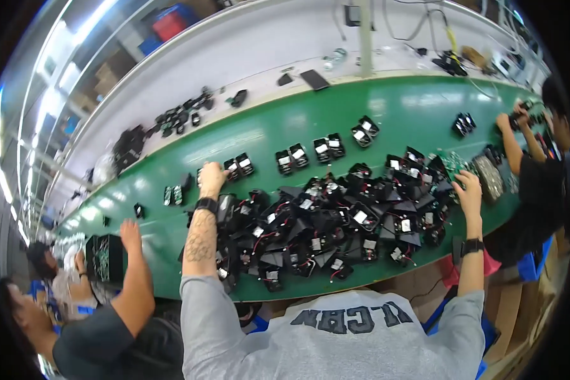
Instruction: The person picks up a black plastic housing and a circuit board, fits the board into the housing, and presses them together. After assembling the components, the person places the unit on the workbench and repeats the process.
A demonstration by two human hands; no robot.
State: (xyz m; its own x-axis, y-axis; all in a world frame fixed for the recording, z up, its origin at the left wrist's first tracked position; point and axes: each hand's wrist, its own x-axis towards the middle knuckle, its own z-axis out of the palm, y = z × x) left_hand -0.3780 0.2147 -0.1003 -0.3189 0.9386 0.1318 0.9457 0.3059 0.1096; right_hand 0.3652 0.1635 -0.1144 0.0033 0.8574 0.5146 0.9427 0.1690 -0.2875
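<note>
head view: the left hand [213, 178] is at the left end of the black housings [285, 163] lined on the green desk [399, 107], grip hidden; the right hand [469, 185] curls by circuit boards [451, 161], hold unclear. best to space housings evenly, easing wires free.

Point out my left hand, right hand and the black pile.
Left hand [211, 178], head view: back of hand.
Right hand [470, 192], head view: back of hand.
Black pile [343, 220], head view: its middle.
</note>
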